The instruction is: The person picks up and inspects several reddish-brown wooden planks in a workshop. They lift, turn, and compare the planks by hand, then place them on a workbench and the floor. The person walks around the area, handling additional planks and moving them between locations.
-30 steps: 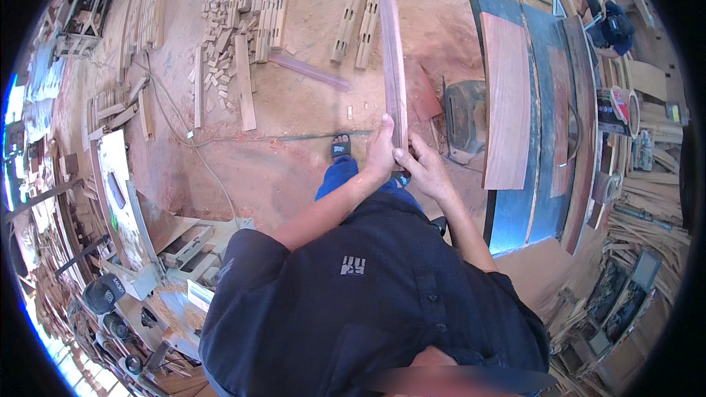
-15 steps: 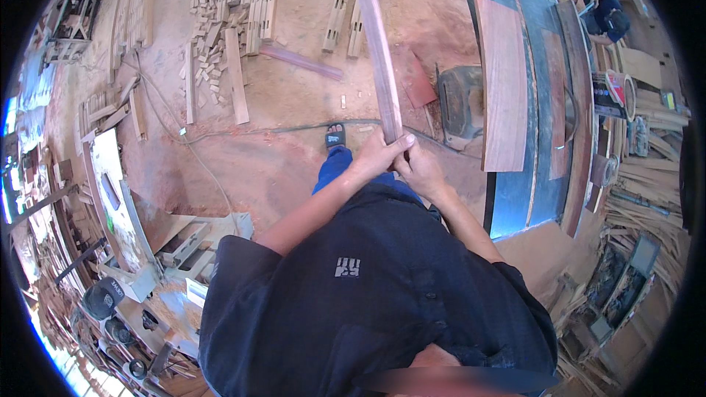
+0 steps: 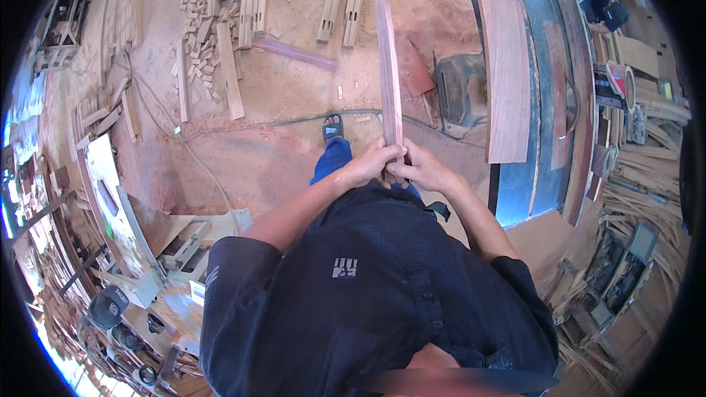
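1. the left hand (image 3: 373,164) is closed around the near end of a long reddish wooden strip (image 3: 387,66), gripping it from the left side.
2. the right hand (image 3: 425,168) meets it from the right, its thumb and fingers pinching the same near end; the two hands touch or nearly touch, i cannot tell which.
3. the strip stands out in front of the person's body, its far end pointing away over the floor (image 3: 243,151).
4. on the floor, a sandalled foot (image 3: 333,127) shows left of the strip, just beside a dark cable (image 3: 279,126).
5. farther left lies a purplish plank (image 3: 296,54), with a heap of small wooden offcuts (image 3: 200,66) beyond its left end.
6. two slotted beams (image 3: 334,0) lie side by side at the far side, left of the strip's far end.
7. to the right, a red flat piece (image 3: 417,77) lies near a dark, boxy object (image 3: 457,94).
8. farther right, a wide reddish board (image 3: 505,81) rests on a dark bench (image 3: 513,195).
9. another person (image 3: 607,4) is at the far right.
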Tool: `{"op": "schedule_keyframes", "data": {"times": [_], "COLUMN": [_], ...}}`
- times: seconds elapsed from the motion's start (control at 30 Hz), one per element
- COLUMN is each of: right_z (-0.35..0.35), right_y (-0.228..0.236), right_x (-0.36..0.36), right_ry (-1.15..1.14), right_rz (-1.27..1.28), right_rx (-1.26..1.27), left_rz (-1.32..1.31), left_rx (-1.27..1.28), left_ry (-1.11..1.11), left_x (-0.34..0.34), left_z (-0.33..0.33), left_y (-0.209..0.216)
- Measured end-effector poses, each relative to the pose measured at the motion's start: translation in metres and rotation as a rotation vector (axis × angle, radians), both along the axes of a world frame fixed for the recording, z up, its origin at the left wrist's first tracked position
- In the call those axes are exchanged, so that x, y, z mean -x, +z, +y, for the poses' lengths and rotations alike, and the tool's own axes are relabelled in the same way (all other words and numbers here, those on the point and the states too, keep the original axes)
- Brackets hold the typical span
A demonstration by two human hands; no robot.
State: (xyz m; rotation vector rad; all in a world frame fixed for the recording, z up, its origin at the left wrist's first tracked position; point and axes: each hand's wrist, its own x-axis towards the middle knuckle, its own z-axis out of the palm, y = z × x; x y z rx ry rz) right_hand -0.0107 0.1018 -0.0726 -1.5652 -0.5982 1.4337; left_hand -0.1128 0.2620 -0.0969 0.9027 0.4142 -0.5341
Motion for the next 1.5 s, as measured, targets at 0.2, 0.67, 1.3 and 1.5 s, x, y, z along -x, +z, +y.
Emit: {"op": "schedule_keyframes", "data": {"times": [0.2,0.67,1.3,1.5], "right_z": [0.009,0.004,-0.061,-0.060], "right_y": [-0.009,-0.063,-0.531,-0.705], "right_x": [0.014,0.002,-0.139,-0.225], "right_ry": [-0.149,-0.065,-1.100,-1.332], "right_rz": [0.112,-0.302,0.420,0.392], "right_rx": [0.011,0.054,0.660,0.535], "left_rz": [0.021,0.118,0.854,0.951], "left_rx": [-0.027,-0.365,-0.753,-1.080], "left_ry": [-0.003,0.508,0.183,0.090], "left_x": [-0.003,0.008,0.105,0.080], "left_z": [0.007,0.024,0.103,0.138], "left_y": [-0.006,-0.063,-0.319,-0.373]}}
